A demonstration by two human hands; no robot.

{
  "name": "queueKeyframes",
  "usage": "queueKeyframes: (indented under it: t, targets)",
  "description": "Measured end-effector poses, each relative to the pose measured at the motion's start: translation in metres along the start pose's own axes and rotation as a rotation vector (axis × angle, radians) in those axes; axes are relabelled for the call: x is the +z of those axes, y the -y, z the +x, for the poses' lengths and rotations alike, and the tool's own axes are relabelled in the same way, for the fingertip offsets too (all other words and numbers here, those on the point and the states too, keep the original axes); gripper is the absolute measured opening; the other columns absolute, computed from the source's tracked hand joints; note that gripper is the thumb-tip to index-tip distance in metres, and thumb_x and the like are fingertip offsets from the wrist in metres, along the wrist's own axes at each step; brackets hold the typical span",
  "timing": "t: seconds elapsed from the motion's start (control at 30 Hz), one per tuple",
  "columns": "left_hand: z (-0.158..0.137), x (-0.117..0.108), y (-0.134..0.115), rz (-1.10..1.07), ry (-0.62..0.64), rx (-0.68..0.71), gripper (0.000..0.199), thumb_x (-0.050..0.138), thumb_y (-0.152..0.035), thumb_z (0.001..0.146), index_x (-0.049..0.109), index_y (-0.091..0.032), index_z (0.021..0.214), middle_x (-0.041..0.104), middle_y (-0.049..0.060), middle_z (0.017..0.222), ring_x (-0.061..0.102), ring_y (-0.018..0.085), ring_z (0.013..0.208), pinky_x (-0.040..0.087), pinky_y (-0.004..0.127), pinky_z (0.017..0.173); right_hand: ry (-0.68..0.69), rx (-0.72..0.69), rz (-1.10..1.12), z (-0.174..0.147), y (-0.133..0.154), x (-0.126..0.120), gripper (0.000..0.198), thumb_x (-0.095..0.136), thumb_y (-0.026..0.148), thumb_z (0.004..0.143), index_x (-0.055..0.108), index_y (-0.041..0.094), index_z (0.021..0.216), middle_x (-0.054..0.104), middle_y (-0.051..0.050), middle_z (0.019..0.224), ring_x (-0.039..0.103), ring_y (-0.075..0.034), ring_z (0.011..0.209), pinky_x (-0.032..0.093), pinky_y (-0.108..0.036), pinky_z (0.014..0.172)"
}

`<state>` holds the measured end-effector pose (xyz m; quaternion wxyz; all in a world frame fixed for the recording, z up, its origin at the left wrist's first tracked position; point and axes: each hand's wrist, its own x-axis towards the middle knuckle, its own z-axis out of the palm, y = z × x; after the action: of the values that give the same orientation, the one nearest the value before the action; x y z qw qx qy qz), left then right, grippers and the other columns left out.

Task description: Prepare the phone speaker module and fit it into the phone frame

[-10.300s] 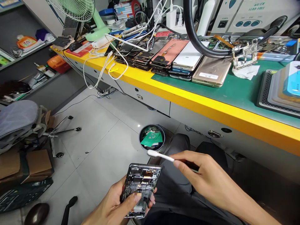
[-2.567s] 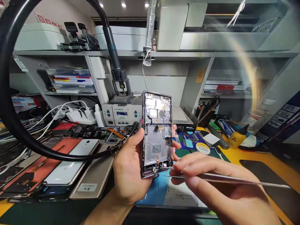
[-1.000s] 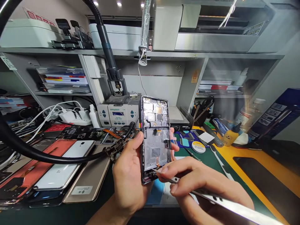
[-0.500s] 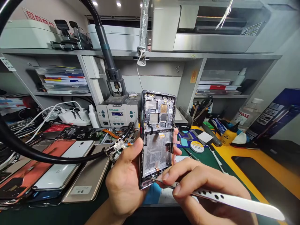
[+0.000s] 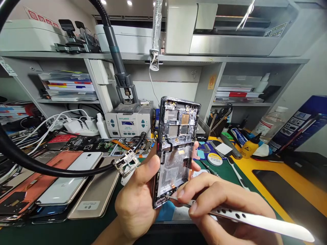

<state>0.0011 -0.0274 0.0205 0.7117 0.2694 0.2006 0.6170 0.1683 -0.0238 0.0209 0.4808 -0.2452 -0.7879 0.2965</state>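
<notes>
My left hand grips an opened smartphone frame by its sides, thumb on the left edge and fingertips showing at the right. The frame stands tilted upright, its inner side facing me, with metal shields and a bare silvery battery bay in view. Between the thumb and fingers of my right hand is a pair of metal tweezers with holes along the handle. Their tips reach the bottom edge of the frame. Whether they pinch some small part there, I cannot tell.
A loose circuit board lies left of my left hand. Further left are several phones and back covers, including a gold one. A black hose curves across the left side. On the right are a yellow bottle and a brush.
The smartphone frame has tilted, its top swinging to the right. The tweezers stay at its bottom edge, and my right hand has hardly moved.
</notes>
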Motion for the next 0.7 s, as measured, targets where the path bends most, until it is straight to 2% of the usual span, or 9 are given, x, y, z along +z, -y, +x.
queueKeyframes:
  t: [0.23,0.4,0.53,0.7]
  targets:
    - [0.0005,0.0,-0.0009,-0.002,0.06,-0.004,0.044,0.056,-0.036,0.091,0.07,-0.02,0.129,0.078,0.013,0.093,0.071,0.04,0.101,0.056,0.055,0.088,-0.004,-0.008,-0.009,-0.0008,0.0037,0.0,0.036,0.063,-0.012,0.071,0.072,0.022,0.079,0.081,0.0,0.088,0.079,-0.014,0.079,0.057,-0.022,0.097]
    - [0.0015,0.0,-0.0003,-0.002,0.104,-0.022,0.045,0.052,-0.034,0.093,0.068,-0.017,0.132,0.078,0.016,0.093,0.07,0.042,0.1,0.058,0.052,0.083,-0.018,0.005,0.003,0.0016,0.0033,0.0014,0.036,0.063,-0.011,0.073,0.071,0.023,0.079,0.081,-0.001,0.088,0.079,-0.015,0.08,0.061,-0.02,0.089]
    - [0.0012,-0.0001,0.0002,0.009,0.116,0.002,0.043,0.054,-0.034,0.092,0.069,-0.019,0.129,0.078,0.015,0.093,0.071,0.04,0.1,0.058,0.05,0.085,-0.014,0.012,0.002,0.0007,0.0022,0.0023,0.038,0.062,-0.013,0.072,0.071,0.023,0.081,0.081,0.001,0.09,0.078,-0.013,0.082,0.06,-0.018,0.087]
    - [0.0011,0.0006,0.0004,-0.003,0.074,-0.033,0.046,0.055,-0.039,0.092,0.067,-0.019,0.131,0.077,0.015,0.097,0.07,0.04,0.101,0.057,0.051,0.085,0.003,-0.002,0.008,-0.0008,0.0009,0.0024,0.039,0.061,-0.012,0.071,0.072,0.023,0.083,0.08,0.0,0.09,0.078,-0.015,0.081,0.061,-0.024,0.091]
